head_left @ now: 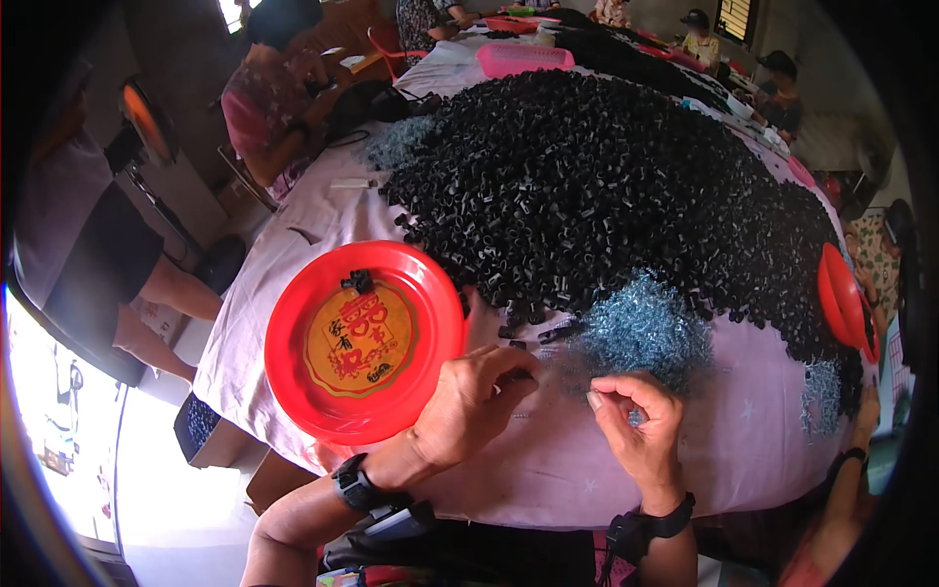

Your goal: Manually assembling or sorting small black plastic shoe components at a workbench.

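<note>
Right hand (pixel 641 430) pinched shut, something small presumably held, not discernible. Left hand (pixel 474 401) curled, fingertips pressed on cloth beside blue metal clips (pixel 641 333). Red plate (pixel 362 342) just left; black pieces heap (pixel 597 186) beyond. Risk: clips could be scattered by a sleeve.

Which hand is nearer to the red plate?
Left. The left hand lies against the red plate at its lower right rim. The right hand is farther right, just below the pile of blue metal clips.

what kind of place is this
Likely a small hand-assembly workshop: a long cloth-covered table carries a huge heap of small black parts and blue-grey metal clips, with other people seated along it.
</note>
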The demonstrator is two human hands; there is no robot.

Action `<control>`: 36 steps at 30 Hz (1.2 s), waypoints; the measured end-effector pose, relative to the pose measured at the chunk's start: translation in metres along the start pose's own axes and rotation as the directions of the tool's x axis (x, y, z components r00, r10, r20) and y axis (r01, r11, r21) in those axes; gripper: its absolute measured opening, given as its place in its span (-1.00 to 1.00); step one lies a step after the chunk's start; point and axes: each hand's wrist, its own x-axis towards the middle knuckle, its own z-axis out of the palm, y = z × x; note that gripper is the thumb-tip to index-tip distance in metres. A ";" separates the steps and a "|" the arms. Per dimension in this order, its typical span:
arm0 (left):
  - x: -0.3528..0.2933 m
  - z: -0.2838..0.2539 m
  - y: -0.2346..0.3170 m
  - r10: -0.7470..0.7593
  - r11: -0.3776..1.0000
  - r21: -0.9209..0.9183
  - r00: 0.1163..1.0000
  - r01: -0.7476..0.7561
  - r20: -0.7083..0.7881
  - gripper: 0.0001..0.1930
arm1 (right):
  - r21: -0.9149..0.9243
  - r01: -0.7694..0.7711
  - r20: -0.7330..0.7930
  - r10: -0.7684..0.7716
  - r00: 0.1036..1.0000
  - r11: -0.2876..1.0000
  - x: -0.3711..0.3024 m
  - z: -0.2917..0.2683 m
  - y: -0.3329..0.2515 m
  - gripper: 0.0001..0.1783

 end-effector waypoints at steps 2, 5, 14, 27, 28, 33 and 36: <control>-0.004 -0.005 0.004 -0.183 0.757 -0.570 0.941 0.320 0.284 -0.76 | 0.092 -0.005 0.019 0.003 1.000 0.996 -0.001 0.000 0.001 -0.85; -0.014 -0.005 0.004 -0.230 0.249 -0.776 0.814 0.579 0.534 -0.74 | 0.223 -0.059 0.039 0.051 0.998 0.973 -0.004 0.005 -0.002 -0.82; -0.040 0.004 0.000 -0.177 0.034 -0.790 0.782 0.612 0.598 -0.69 | 0.079 0.173 0.139 -0.183 0.973 0.982 -0.009 0.017 -0.034 -0.77; -0.048 0.007 -0.007 -0.114 -0.027 -0.797 0.790 0.604 0.602 -0.65 | -0.156 0.372 0.233 -0.332 0.914 0.915 -0.005 0.020 -0.046 -0.62; -0.049 0.007 -0.007 -0.112 -0.033 -0.800 0.793 0.600 0.599 -0.65 | -0.185 0.392 0.253 -0.342 0.905 0.901 -0.005 0.019 -0.047 -0.59; -0.054 0.007 -0.009 -0.066 0.004 -0.804 0.803 0.594 0.593 -0.66 | -0.297 0.459 0.332 -0.360 0.872 0.837 -0.008 0.019 -0.062 -0.55; -0.060 0.007 -0.010 -0.042 -0.109 -0.784 0.785 0.611 0.618 -0.67 | -0.317 0.428 0.284 -0.346 0.894 0.846 -0.011 0.019 -0.063 -0.57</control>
